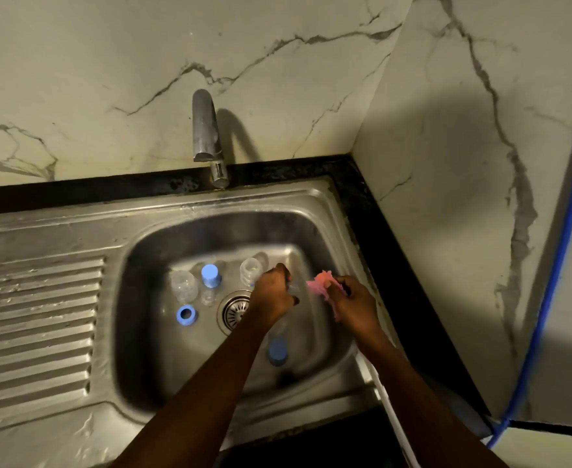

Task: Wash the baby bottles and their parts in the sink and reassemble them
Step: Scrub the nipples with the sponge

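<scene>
Sink (149, 231): steel basin set in a black bench (75, 195), with a ribbed drainboard (34, 319) to its left and the tap (207, 130) at the back wall.

Both hands were over the right half of the basin.
- Left hand (272, 293): fingers curled round a small pale part (293, 289), too blurred to tell which part.
- Right hand (353, 304): pinched a pink scrubber (321, 285) just beside that part. Could not tell whether the two touched.

On the basin floor, left of the drain strainer (235, 310):
- an open clear bottle (184, 285), upright
- a blue-capped bottle (210, 275) just beside it
- a blue ring (186, 315) lying flat, nearer the camera

A second clear bottle (251, 270) stood upright just behind the left hand. A blue-collared bottle (277, 349) lay on its side beneath the left forearm, near the front wall of the basin.
</scene>
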